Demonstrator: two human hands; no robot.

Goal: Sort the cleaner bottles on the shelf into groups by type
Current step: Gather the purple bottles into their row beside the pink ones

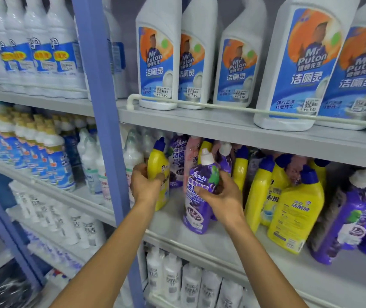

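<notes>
**While types stand mixed on the middle shelf: sorting partly done**

Nearest, the right hand point(220, 196) has its grip closed round the body of a purple bottle point(196, 210), tilted near the front of the shelf point(173, 220). The left hand point(144, 185) grips a yellow bottle point(157, 161) at the shelf's left end. Farther right, yellow bottles point(293, 207) and purple bottles point(351, 218) form rough clusters. Behind, purple, yellow and a pink bottle point(191, 152) stand interleaved, so much regrouping appears left.
</notes>
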